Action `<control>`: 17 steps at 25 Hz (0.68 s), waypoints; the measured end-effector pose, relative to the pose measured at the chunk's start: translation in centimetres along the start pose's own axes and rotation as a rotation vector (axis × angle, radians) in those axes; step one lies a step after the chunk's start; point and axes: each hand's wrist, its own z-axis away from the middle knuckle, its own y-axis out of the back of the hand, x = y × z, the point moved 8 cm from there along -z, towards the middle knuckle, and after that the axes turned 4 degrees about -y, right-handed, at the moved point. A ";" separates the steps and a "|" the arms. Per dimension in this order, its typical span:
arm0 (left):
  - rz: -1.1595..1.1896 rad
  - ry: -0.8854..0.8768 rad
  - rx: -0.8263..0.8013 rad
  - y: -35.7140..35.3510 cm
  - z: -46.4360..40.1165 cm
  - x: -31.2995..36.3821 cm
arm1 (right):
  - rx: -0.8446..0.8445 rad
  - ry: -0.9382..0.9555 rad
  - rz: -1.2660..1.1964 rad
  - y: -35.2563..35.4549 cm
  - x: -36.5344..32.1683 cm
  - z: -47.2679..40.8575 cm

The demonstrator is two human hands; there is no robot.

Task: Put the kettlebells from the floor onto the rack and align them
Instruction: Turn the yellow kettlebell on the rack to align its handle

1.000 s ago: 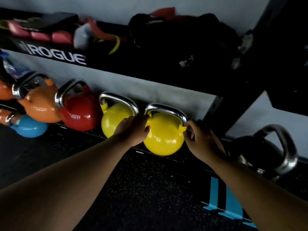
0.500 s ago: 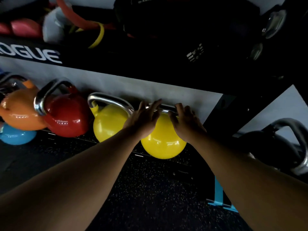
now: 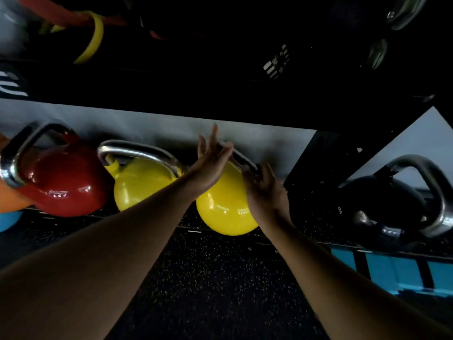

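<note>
The right-hand yellow kettlebell [image 3: 223, 212] stands on the low shelf of the black rack [image 3: 171, 94], last in a row with another yellow kettlebell [image 3: 139, 185], a red kettlebell [image 3: 63, 187] and an orange kettlebell [image 3: 9, 200]. My right hand [image 3: 264, 192] curls around the right end of its steel handle. My left hand [image 3: 210, 163] is lifted flat over the handle's left end, fingers stretched upward, holding nothing. Most of the handle is hidden behind both hands.
A black kettlebell [image 3: 382, 207] sits to the right, beyond the rack's slanted upright [image 3: 318, 163]. A blue kettlebell [image 3: 7, 220] shows at the far left edge. Resistance bands [image 3: 93, 42] and dark gear fill the upper shelf. Speckled black flooring lies below, with a blue-painted patch [image 3: 392, 268].
My left hand has lifted off the yellow kettlebell and opened upward. My right hand has slid to the handle's right end and closed on it. The view has moved closer.
</note>
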 end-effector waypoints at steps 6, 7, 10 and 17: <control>0.240 0.165 -0.025 -2.4 1.2 -1.2 | -0.144 -0.122 -0.521 -0.2 0.0 0.7; 0.258 0.183 -0.050 -2.4 0.7 -1.2 | -0.163 -0.156 -0.557 -0.9 -0.1 1.1; 0.339 0.194 -0.127 -3.3 -0.8 -0.5 | -0.176 -0.203 -0.649 -2.9 0.3 1.7; 0.332 0.160 -0.180 -3.9 -2.3 -0.1 | -0.054 -0.160 -0.735 -4.0 -0.3 1.0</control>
